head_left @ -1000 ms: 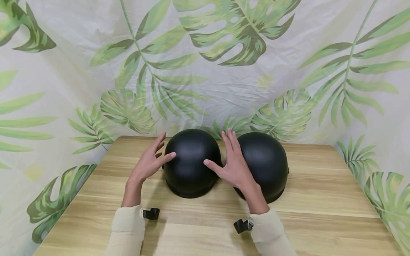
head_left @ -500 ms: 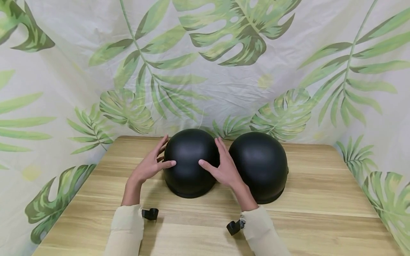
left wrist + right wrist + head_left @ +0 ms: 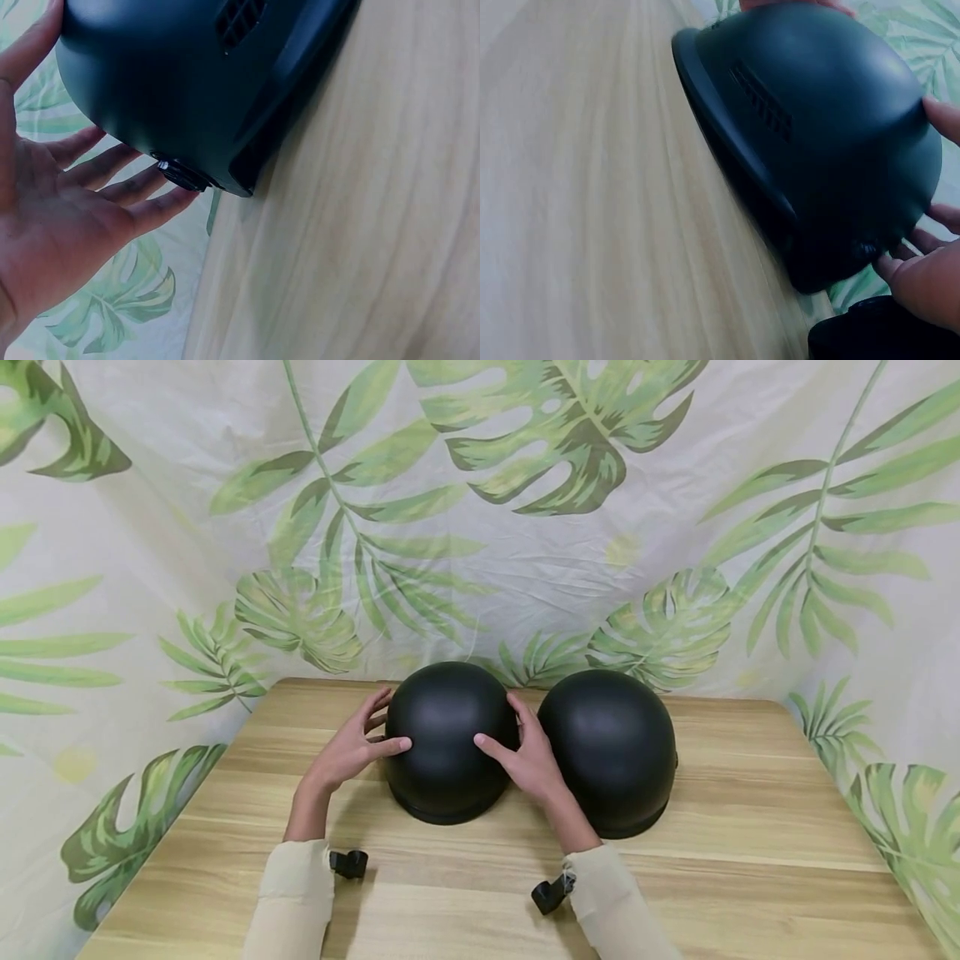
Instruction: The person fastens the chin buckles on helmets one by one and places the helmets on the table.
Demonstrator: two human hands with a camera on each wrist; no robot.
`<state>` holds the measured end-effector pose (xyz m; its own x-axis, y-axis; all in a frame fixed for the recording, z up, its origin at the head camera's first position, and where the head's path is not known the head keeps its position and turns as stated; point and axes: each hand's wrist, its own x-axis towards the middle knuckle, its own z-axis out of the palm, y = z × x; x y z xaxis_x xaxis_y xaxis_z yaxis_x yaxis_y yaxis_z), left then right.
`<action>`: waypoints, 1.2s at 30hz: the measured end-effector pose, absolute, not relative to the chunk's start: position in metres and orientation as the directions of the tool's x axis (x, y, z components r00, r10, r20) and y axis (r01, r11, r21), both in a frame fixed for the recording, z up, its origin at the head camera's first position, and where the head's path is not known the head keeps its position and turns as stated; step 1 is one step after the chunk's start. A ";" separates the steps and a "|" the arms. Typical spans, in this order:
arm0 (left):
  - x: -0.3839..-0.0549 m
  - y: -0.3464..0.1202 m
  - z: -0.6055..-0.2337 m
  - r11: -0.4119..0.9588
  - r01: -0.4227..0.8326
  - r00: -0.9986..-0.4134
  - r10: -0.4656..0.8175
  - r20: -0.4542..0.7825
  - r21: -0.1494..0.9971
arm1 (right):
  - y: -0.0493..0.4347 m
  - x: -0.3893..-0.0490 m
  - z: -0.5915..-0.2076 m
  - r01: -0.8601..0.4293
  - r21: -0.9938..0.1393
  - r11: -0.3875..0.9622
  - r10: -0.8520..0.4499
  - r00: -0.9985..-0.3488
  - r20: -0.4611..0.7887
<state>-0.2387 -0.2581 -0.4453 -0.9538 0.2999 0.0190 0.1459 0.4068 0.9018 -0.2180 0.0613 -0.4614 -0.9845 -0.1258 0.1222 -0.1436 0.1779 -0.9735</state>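
Two smooth black helmets sit side by side on the table, domes up. My left hand (image 3: 347, 753) holds the left helmet (image 3: 450, 752) at its left side, thumb on the front and fingers spread round toward the back. From the other side my right hand (image 3: 531, 762) grips the same helmet, its fingers in the narrow gap before the right helmet (image 3: 611, 743). The left wrist view shows fingertips at a small black fitting (image 3: 181, 176) low on the shell. A slotted vent (image 3: 761, 101) shows near the rim in the right wrist view.
The wood-grain table (image 3: 750, 827) reaches back to a leaf-print cloth (image 3: 525, 568) hanging behind and at both sides. A small black device (image 3: 349, 863) is fixed at the left sleeve cuff, and another black device (image 3: 551, 893) at the right one.
My right hand has moved left, off the front of the right helmet and onto the left helmet's side. My left hand has closed in on the opposite side. Both helmets stay in place.
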 end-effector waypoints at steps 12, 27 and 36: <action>-0.238 -0.259 -0.452 0.430 0.135 -0.966 0.258 0.022 0.893 | 0.071 -0.222 -0.465 -0.151 -0.976 0.159 -0.142 -0.981 0.128; -0.231 -0.252 -0.450 0.472 0.165 -0.981 0.172 0.093 0.866 | 0.068 -0.219 -0.466 -0.143 -0.980 0.141 -0.122 -0.985 0.126; -0.226 -0.254 -0.432 0.446 0.244 -0.970 0.130 0.207 0.861 | 0.064 -0.218 -0.463 -0.198 -0.976 0.092 -0.164 -0.970 0.182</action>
